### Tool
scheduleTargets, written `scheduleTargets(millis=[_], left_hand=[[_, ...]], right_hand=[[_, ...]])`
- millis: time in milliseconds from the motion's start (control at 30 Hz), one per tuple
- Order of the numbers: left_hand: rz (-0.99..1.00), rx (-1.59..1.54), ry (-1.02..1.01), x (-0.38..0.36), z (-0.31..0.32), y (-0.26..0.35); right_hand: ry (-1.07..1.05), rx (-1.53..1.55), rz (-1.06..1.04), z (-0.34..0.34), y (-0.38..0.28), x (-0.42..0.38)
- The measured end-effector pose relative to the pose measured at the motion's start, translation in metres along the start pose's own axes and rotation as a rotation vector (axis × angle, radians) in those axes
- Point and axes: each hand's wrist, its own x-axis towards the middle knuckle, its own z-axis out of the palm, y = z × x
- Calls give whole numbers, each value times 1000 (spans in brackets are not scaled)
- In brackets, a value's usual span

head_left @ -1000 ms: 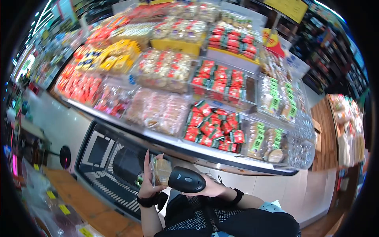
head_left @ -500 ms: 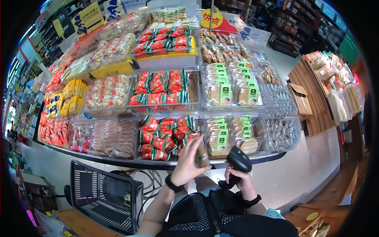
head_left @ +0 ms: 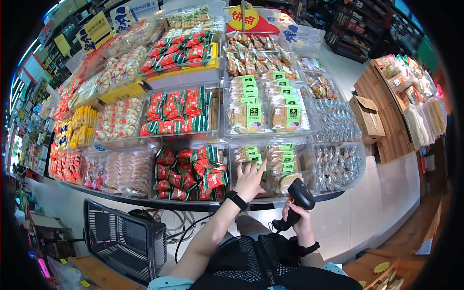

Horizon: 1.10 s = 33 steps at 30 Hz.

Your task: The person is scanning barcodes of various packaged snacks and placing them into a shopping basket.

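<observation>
My left hand (head_left: 250, 181) reaches over the front bin of green-labelled snack packets (head_left: 251, 153), palm down with its fingers spread. Nothing shows in its grasp, though its palm side is hidden. A dark band circles that wrist. In my right hand (head_left: 302, 220) is a black barcode scanner (head_left: 301, 195), its head tilted up beside the front bins. My fingers wrap round its handle. More green-labelled packets (head_left: 286, 157) stand in the same front bin, right of my left hand. Red and green packets (head_left: 186, 175) fill the neighbouring bin to the left.
Clear bins rise in tiers, with white-and-red packets (head_left: 119, 119) and silvery packets (head_left: 337, 166) among them. A black shopping basket (head_left: 123, 244) stands below the display at left. A cardboard box (head_left: 366, 118) sits by a wooden stand (head_left: 386, 121) on the right.
My left hand held a packet near the front edge; now it is over the green-labelled bin with fingers spread and no packet showing. The scanner stays in my right hand. The view has shifted slightly.
</observation>
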Motion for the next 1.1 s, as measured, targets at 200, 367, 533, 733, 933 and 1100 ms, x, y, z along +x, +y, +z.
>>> scheduleTargets(millis=[200, 367, 533, 733, 933, 1100], left_hand=[[-77, 147, -139, -13, 3, 6], [-74, -50, 136, -60, -16, -7], [-133, -197, 500, -146, -42, -24], [-499, -89, 806, -278, -53, -54], [-885, -68, 1111, -409, -97, -100], [-1262, -70, 360, -507, -95, -173]], right_hand=[[-67, -88, 104, 5, 3, 5], [-162, -198, 275, 25, 18, 3], [-377, -303, 394, 55, 55, 6], [-636, -427, 451, 111, 113, 0], [-877, -510, 353, 160, 172, -18], [-673, -669, 579, 213, 195, -42]])
